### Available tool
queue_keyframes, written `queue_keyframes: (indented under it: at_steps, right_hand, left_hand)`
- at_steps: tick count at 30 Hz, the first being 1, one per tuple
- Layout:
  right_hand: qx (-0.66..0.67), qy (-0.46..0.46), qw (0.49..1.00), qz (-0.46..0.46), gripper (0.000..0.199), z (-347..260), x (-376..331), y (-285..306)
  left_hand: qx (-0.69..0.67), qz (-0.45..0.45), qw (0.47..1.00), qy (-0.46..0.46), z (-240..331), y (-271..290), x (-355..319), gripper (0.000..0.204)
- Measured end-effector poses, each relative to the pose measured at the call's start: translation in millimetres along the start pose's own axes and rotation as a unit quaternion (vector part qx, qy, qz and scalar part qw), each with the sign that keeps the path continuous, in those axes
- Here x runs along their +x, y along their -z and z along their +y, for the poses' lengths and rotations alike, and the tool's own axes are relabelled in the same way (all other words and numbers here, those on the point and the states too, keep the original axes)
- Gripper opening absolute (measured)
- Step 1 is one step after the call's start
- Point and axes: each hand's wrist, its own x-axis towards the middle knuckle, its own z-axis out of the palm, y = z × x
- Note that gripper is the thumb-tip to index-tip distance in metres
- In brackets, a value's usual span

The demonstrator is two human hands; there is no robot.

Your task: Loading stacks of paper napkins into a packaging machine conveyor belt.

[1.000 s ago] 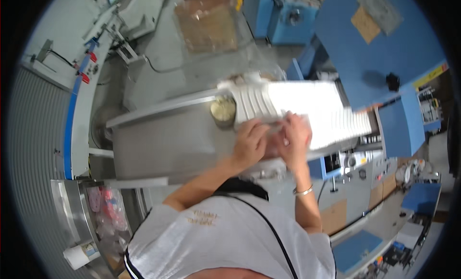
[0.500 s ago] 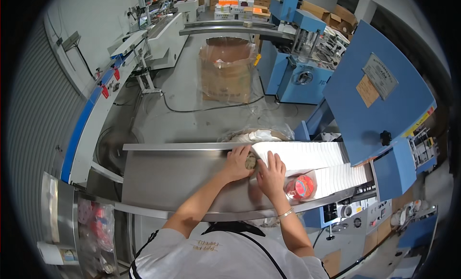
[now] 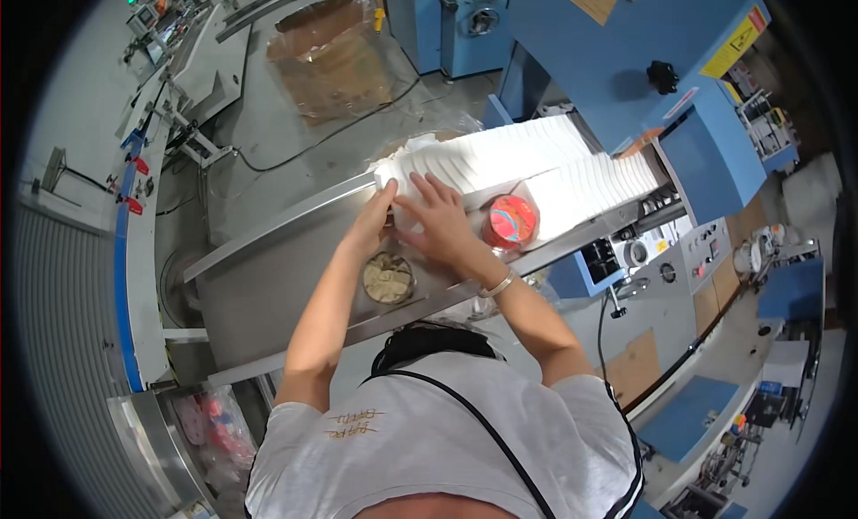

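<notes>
A long row of thin white pads [image 3: 500,157], stacked on edge, lies on the metal chute; a second white row [image 3: 590,193] runs beside it on the near side. My left hand [image 3: 368,224] is closed at the left end of the far row, its fingertips pressed against the pads. Close beside it, my right hand [image 3: 438,222] reaches over the same end with fingers stretched and apart. Between my forearms stands a round clear container [image 3: 389,278] with crumpled beige contents, touched by neither hand. A red round tub [image 3: 511,221] sits at the near row's left end, right of my right hand.
The metal chute [image 3: 268,286] has raised rims along both long sides. A blue machine [image 3: 626,63] with a black knob stands over its right end. Beyond the chute is a plastic-lined cardboard box [image 3: 331,67]; a cable [image 3: 331,135] crosses the floor.
My hands have left the beige-filled container and moved to the end of the far white row. The container now stands nearer me on the chute. The whole view has turned and shifted.
</notes>
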Motion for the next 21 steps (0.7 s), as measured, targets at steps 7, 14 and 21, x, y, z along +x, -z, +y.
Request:
queue_keyframes:
  at_steps: [7, 14, 21]
  right_hand:
    - [-0.128, -0.168, 0.971, 0.109, 0.028, 97.3, -10.0, 117.2]
    - [-0.263, -0.215, 0.931, 0.131, 0.02, 198.1, -1.0, 140.6]
    - [-0.276, -0.335, 0.894, 0.109, 0.023, 216.1, 22.0, 130.6]
  left_hand:
    - [0.022, 0.119, 0.992, -0.039, -36.9, 3.5, 44.7, 0.076]
    - [-0.029, 0.108, 0.987, -0.113, -34.0, -22.2, 43.3, 0.081]
    - [-0.035, 0.143, 0.981, -0.124, -30.2, -24.4, 35.6, 0.073]
